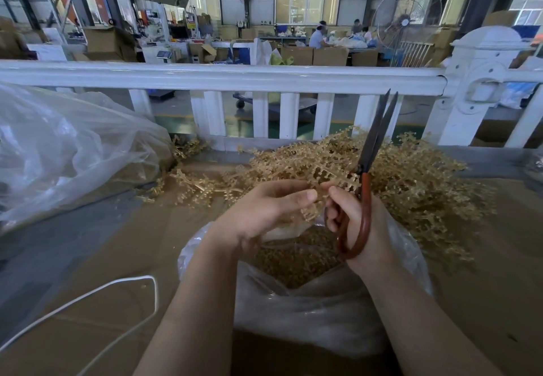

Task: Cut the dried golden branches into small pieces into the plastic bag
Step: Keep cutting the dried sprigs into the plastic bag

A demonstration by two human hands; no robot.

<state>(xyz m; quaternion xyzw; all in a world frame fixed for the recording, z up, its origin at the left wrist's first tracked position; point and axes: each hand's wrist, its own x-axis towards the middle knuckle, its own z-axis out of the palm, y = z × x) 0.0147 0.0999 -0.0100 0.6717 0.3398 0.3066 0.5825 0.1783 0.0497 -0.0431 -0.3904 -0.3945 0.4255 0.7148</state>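
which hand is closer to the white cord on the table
Left. The left hand is above and right of the white cord; the right hand, holding scissors, sits farther right.

We see golden-tan dried branches (390,175) heaped just behind the clear plastic bag (308,311), whose hollow holds cut pieces (296,264) of the same tan. Above that bag, our scissors (368,170) show dark grey, near-black blades and glossy reddish-brown handles. Under the bag lies plain brown cardboard (132,258), and left of the bag a white cord (117,283) loops across it. Beyond the bag runs a white fence (223,77); far left of the bag sits a larger, milky translucent sack (67,146).
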